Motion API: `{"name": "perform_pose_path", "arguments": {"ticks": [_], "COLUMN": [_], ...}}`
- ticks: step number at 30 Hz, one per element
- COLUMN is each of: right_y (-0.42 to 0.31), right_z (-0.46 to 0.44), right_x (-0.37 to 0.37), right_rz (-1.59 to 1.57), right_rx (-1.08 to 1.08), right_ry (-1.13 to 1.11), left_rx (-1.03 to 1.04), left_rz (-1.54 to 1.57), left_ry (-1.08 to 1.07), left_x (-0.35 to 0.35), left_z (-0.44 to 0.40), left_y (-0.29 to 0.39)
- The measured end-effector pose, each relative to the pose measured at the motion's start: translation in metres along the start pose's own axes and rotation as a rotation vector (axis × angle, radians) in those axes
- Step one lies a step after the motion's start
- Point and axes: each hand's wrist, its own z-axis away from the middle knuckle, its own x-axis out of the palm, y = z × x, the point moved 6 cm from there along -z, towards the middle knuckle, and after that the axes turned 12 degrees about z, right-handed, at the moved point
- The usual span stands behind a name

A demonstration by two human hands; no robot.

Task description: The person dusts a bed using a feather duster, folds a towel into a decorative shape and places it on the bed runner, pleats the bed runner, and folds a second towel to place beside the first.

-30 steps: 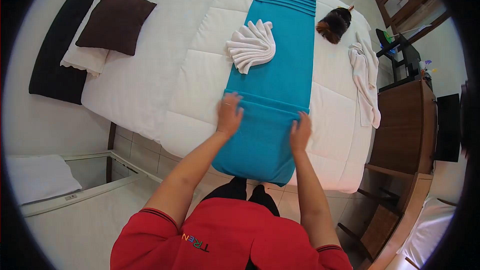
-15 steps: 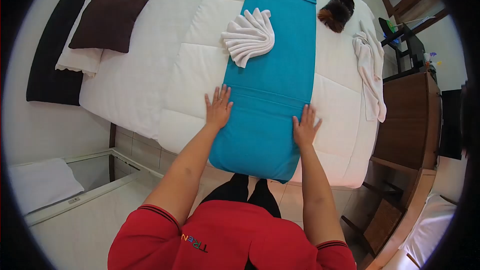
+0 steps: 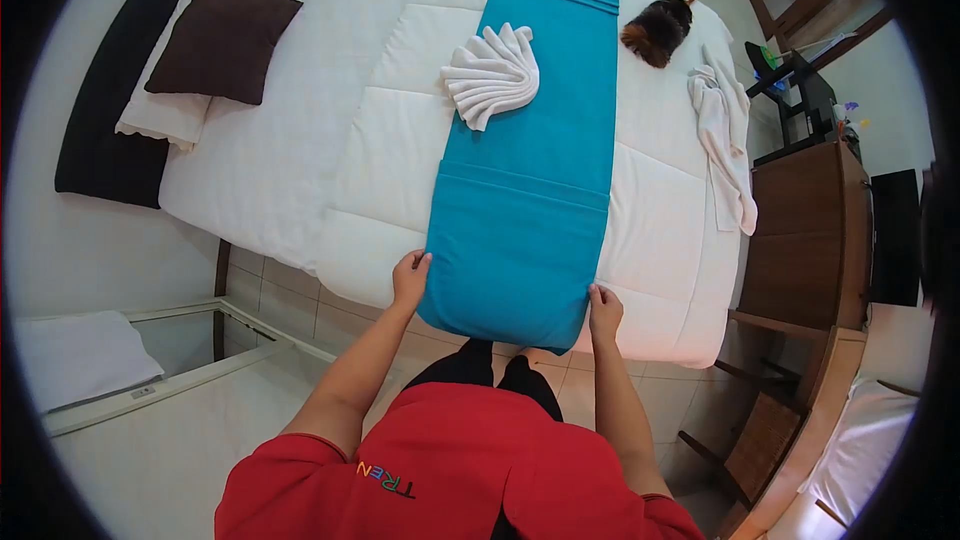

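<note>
A teal bed runner [image 3: 520,260] lies across the white bed, with a pleated fold in its middle and more pleats at the far end. My left hand [image 3: 411,280] pinches its left edge near the front of the bed. On the opposite edge, my right hand [image 3: 605,312] is closed on the runner as well, a little nearer to my body. A white towel folded into a fan [image 3: 492,77] rests on the runner's left side, beyond both hands.
A brown cushion [image 3: 225,40] and white pillow lie at the headboard [image 3: 100,130]. A dark feather duster [image 3: 658,32] and a crumpled white cloth [image 3: 722,130] are on the bed's right side. A wooden cabinet [image 3: 800,240] stands to the right.
Both hands have gone from lying flat on the runner to gripping its side edges, and have moved nearer to my body. The pleated fold lies flatter.
</note>
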Motion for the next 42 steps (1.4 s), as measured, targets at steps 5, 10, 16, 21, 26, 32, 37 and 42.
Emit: {"name": "perform_pose_path", "arguments": {"ticks": [5, 10, 16, 21, 26, 32, 37, 42], "right_y": [0.015, 0.02, 0.019, 0.011, -0.007, -0.028, -0.049, -0.051], "right_z": [-0.013, -0.019, -0.019, -0.015, -0.013, -0.027, -0.052, -0.071], "right_x": [0.012, 0.02, 0.015, 0.005, -0.011, -0.019, -0.022, -0.012], "right_rz": [-0.171, -0.181, -0.078, -0.06, -0.159, -0.322, -0.304, -0.239], "right_rx": [0.093, 0.094, 0.079, 0.115, 0.12, 0.161, 0.119, 0.139], "right_ry": [-0.042, -0.06, -0.047, -0.077, -0.099, -0.054, -0.023, 0.016], "left_rx": [-0.135, -0.135, -0.127, -0.175, -0.263, -0.207, -0.174, -0.15], "left_rz": [0.123, 0.092, -0.007, -0.046, 0.13, 0.185, 0.148, 0.137], "left_ry": [0.032, 0.021, -0.016, -0.044, -0.073, -0.045, -0.012, 0.03], "left_x": [0.003, 0.004, 0.002, -0.002, -0.007, -0.004, 0.001, 0.013], "left_z": [-0.009, -0.015, -0.011, -0.017, -0.02, -0.039, -0.06, -0.082], "left_y": [0.0, 0.005, 0.012, 0.01, 0.038, 0.046, 0.067, 0.064]}}
